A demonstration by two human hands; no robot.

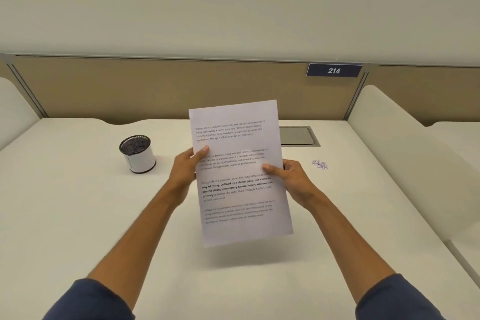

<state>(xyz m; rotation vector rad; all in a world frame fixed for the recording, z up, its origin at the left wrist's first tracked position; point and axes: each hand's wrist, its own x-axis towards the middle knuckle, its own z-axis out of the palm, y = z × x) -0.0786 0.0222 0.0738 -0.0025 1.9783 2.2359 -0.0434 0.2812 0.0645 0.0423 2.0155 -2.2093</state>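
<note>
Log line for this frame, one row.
left hand: grips sheet | right hand: grips sheet | sheet: lifted above desk | mesh cup: upright on desk

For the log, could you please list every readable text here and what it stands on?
"214": white on the blue plate on the partition.
"Village life is a peaceful, close-knit, and nature-connected way of living": on the sheet, repeated down the page; the rest is partly blurred.
Mesh cup: nothing legible.

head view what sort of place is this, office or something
Probably an office or study cubicle: a white desk walled by tan partition panels, a plate reading 214, and a mesh pen cup.
</note>
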